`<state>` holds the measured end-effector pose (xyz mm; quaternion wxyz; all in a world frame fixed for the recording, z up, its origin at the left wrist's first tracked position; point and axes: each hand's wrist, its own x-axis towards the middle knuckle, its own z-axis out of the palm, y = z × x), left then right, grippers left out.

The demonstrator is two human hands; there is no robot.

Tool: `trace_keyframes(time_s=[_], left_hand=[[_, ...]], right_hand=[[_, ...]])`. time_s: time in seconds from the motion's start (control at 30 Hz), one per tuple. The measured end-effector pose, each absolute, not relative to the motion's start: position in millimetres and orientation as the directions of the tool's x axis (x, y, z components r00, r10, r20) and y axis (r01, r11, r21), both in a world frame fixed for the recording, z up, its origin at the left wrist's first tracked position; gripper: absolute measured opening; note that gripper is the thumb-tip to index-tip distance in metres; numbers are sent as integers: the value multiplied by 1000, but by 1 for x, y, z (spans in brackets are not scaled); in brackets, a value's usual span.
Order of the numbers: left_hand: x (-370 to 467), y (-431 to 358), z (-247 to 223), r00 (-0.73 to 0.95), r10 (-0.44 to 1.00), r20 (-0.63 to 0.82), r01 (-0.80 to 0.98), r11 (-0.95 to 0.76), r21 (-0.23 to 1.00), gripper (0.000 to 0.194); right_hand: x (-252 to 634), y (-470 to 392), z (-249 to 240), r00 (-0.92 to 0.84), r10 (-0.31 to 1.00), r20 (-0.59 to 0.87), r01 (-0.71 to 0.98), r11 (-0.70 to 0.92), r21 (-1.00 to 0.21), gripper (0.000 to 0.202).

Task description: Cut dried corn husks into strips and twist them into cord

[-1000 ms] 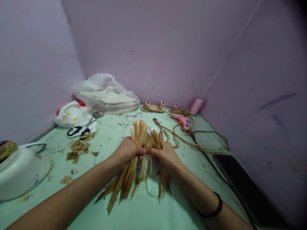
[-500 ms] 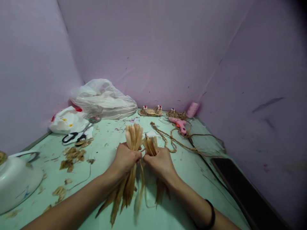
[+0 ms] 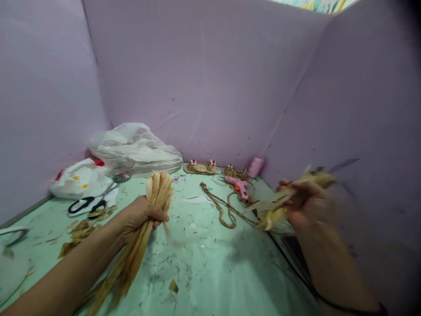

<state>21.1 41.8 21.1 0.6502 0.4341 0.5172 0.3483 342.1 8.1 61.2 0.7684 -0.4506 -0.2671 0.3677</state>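
Observation:
My left hand [image 3: 140,217] is closed around a thick bundle of dried husk strips [image 3: 159,188]. Their trimmed ends stick up above the fist, and the long tails hang down toward the table's near edge. Off to the right and raised above the table, my right hand [image 3: 311,206] grips a smaller bunch of the same dried strips [image 3: 274,215], blurred by motion. A dark band circles the right wrist. On the green tabletop [image 3: 204,272] between the hands lies a small brown husk scrap [image 3: 173,286].
Scissors [image 3: 87,205], husk scraps [image 3: 79,235] and a white bowl [image 3: 13,267] lie left. Behind are plastic bags [image 3: 134,149], a woven slipper-like piece [image 3: 201,168] and pink thread spool [image 3: 255,167]. A pink glue gun [image 3: 238,186] and braided cord [image 3: 226,210] lie right of centre.
My hands have moved apart: the right one swung up and to the right with its bunch, the left one shifted left with its bundle. The view has tilted up slightly.

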Motion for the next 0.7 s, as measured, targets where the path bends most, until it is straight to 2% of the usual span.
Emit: trace_keyframes(time_s=[0.1, 0.17, 0.27, 0.37, 0.43, 0.53, 0.7], left_hand=[[25, 38, 19, 273, 903, -331, -34, 353, 935, 16], [33, 33, 16, 292, 896, -335, -50, 364, 930, 17], [45, 24, 9, 308, 872, -380, -46, 412, 910, 18], [53, 18, 0, 361, 860, -362, -86, 417, 905, 17], [56, 16, -4, 372, 863, -343, -129, 414, 901, 19], [57, 17, -7, 353, 853, -385, -165, 462, 871, 12], [56, 19, -6, 383, 801, -460, -170, 551, 817, 13]], right_hand=[[337, 2, 64, 473, 880, -39, -513, 239, -824, 14], [312, 2, 53, 308, 948, -79, -529, 102, -843, 18], [255, 0, 23, 45, 982, -181, -405, -148, -902, 24], [210, -8, -6, -143, 956, -256, -241, -285, -928, 30], [197, -14, -16, -232, 933, -276, -224, -327, -918, 33], [196, -18, -20, -261, 926, -274, -253, -340, -906, 30], [202, -14, -20, -334, 927, -170, -362, -292, -885, 22]])
